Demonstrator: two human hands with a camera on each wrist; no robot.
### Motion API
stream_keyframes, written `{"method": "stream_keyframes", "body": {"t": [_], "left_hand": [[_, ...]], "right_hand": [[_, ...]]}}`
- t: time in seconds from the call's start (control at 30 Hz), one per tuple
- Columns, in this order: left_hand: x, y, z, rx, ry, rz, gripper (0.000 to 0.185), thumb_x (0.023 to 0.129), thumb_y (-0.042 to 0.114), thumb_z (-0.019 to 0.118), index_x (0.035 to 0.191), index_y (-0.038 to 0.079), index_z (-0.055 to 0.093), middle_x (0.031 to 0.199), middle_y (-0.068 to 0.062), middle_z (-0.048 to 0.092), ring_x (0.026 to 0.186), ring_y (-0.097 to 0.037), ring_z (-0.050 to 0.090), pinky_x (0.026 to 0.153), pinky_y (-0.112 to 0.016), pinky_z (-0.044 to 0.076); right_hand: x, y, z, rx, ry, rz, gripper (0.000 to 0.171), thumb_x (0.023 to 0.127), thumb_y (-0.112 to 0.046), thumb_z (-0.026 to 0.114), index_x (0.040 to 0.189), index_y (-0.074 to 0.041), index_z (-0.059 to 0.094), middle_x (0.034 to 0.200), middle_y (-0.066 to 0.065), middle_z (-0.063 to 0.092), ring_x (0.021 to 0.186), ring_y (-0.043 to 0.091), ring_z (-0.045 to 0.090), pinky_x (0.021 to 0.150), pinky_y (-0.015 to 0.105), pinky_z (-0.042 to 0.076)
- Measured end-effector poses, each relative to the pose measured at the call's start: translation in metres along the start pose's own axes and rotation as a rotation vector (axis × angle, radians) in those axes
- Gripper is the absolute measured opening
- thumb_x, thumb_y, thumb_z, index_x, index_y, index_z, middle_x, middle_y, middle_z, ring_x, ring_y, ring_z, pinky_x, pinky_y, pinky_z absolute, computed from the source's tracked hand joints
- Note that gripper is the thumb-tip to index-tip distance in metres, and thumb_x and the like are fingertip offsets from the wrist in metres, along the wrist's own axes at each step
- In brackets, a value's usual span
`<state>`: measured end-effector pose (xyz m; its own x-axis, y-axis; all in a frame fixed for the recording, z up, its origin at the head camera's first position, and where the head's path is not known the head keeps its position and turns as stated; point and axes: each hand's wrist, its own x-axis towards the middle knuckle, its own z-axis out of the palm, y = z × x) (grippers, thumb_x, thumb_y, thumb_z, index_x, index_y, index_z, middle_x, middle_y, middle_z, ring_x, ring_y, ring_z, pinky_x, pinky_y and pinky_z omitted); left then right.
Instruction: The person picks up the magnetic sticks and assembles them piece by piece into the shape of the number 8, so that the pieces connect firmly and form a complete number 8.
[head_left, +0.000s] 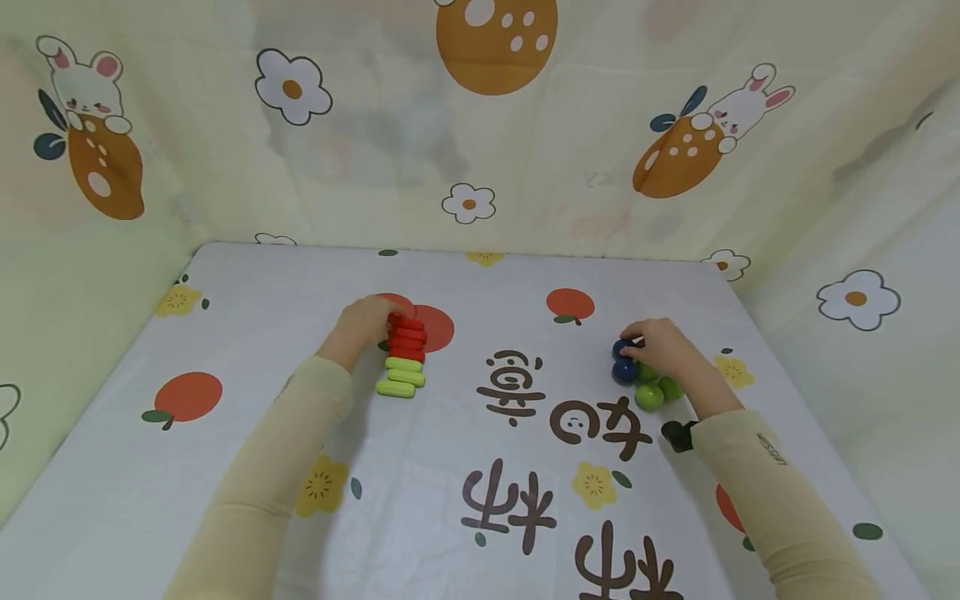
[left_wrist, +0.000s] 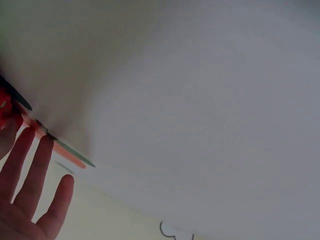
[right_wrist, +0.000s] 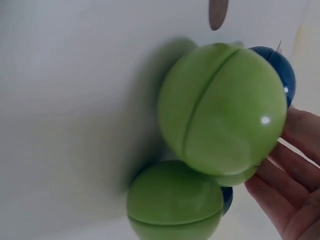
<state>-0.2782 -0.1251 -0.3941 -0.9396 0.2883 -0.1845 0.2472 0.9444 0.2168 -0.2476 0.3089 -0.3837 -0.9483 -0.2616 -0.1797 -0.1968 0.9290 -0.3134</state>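
In the head view, my left hand [head_left: 365, 327] pinches the farthest of several short red sticks [head_left: 407, 337], lined up in a column. Yellow-green sticks [head_left: 406, 377] carry on the same column toward me. The left wrist view shows a finger and thumb at the red piece [left_wrist: 6, 107], the other fingers [left_wrist: 34, 175] spread out straight. Over on the right, my right hand [head_left: 663, 346] pinches a dark blue ball [head_left: 620, 348], behind another blue ball [head_left: 624, 372]. Green balls [head_left: 649, 397] sit against the blue ones, close under that hand; they fill the right wrist view [right_wrist: 225, 110].
A white tablecloth [head_left: 247, 317] printed with fruit, flowers and brown characters covers the table. Patterned curtains [head_left: 375, 158] hang behind and at both sides. A small black object [head_left: 678, 436] is at the right cuff.
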Motion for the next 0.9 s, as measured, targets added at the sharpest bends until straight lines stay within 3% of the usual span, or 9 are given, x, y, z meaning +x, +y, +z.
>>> {"method": "stream_keyframes", "body": {"t": [0.37,0.7,0.9], "left_hand": [[0.002,0.004,-0.003,0.002,0.009,-0.032,0.023,0.087,0.004,0.057,0.108,0.006,0.063,0.097,-0.01,0.06,0.09,-0.026,0.052,0.077,-0.038,0.047],[0.001,0.012,-0.006,-0.06,0.018,-0.027,0.031,0.087,0.001,0.051,0.115,0.01,0.062,0.102,-0.009,0.06,0.092,-0.024,0.051,0.077,-0.034,0.046],[0.005,0.017,-0.006,-0.084,-0.004,-0.057,0.029,0.09,0.004,0.052,0.117,0.009,0.061,0.106,-0.01,0.059,0.094,-0.025,0.05,0.078,-0.034,0.046]], "right_hand": [[0.002,-0.001,-0.003,0.063,-0.019,-0.01,0.027,0.086,-0.005,0.061,0.108,0.01,0.058,0.105,0.027,0.059,0.097,0.037,0.055,0.085,0.049,0.043],[0.005,-0.005,-0.002,0.086,-0.034,0.02,0.026,0.086,-0.005,0.061,0.108,0.008,0.058,0.104,0.024,0.059,0.093,0.032,0.056,0.082,0.046,0.045],[0.009,-0.011,-0.001,0.098,-0.017,-0.034,0.024,0.085,-0.004,0.062,0.106,0.008,0.059,0.102,0.023,0.06,0.094,0.034,0.057,0.08,0.044,0.046]]}}
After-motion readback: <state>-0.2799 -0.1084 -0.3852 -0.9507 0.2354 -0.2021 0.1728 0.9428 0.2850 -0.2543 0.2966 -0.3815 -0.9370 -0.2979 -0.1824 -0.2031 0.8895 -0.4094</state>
